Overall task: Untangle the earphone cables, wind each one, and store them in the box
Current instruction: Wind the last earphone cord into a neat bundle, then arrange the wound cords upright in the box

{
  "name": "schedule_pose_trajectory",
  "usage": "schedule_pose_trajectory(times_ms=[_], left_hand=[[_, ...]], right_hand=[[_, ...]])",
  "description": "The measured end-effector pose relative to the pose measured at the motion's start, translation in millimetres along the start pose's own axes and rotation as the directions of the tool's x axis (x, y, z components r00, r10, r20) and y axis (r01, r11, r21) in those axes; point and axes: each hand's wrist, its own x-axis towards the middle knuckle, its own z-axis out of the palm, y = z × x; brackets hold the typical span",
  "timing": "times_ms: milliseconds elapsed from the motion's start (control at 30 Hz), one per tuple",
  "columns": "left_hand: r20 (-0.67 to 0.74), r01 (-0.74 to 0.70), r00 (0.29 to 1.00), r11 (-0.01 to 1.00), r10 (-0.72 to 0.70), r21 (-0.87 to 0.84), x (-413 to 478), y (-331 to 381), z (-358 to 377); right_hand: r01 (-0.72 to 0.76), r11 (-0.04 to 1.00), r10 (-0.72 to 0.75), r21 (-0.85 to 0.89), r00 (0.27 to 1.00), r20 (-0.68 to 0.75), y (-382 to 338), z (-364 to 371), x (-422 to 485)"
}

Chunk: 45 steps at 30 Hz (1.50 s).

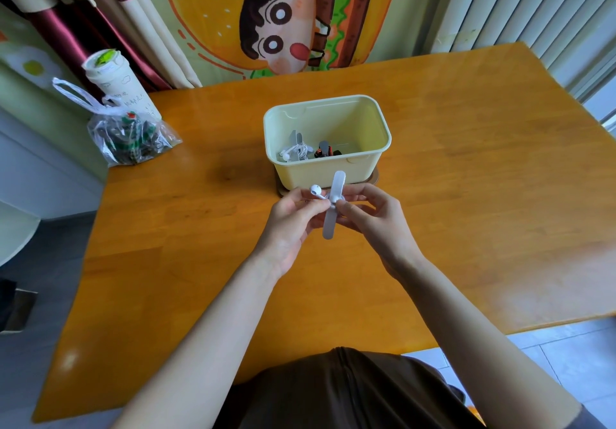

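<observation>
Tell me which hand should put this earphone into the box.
Probably left: the left hand grips the earphone itself; the right hand only pinches its grey strap. The box stands straight ahead of both.

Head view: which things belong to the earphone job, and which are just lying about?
Job: white earphone pinched by the left hand; grey winder pinched by the right hand; cream box holding a white wound set and a black wound set.
Lying about: plastic bag, lidded cup, both far left.

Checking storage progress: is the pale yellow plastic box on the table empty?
No, the pale yellow plastic box holds a wound white earphone bundle and a black-and-orange bundle on its floor.
</observation>
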Motion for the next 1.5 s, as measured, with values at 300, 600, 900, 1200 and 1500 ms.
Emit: schedule_pose_trajectory(times_ms=[300, 600, 900, 1200, 1500], left_hand=[[0.033, 0.039, 0.999, 0.997, -0.036, -0.070, 2.0, -4.7, -6.8], [0.075, 0.023, 0.997, 0.993, -0.014, -0.115, 4.8, -4.9, -1.3], [-0.046, -0.033, 0.998, 0.983, 0.042, 0.182, 13.1, -10.5, -3.4], [0.049, -0.351, 0.892, 0.621, 0.449, 0.701, 44.5, -7.2, -9.3], [0.147, -0.193, 0.912, 0.083, 0.383, 0.978, 111.0, 24.9, -30.8]], right_hand=[[0.027, 0.998, -0.028, -0.063, 0.999, -0.015, 4.8, 2.3, 2.0], [-0.033, 0.998, 0.032, -0.061, 0.999, -0.020, 11.9, 5.9, 0.1], [-0.078, 0.997, 0.076, -0.029, 0.994, -0.075, 17.3, 2.0, 5.0], [-0.067, 0.990, 0.055, -0.126, 0.994, -0.095, 18.7, -6.4, 36.9], [-0.030, 0.870, -0.114, -0.491, 0.959, -0.260, -7.5, -31.3, 149.1]])
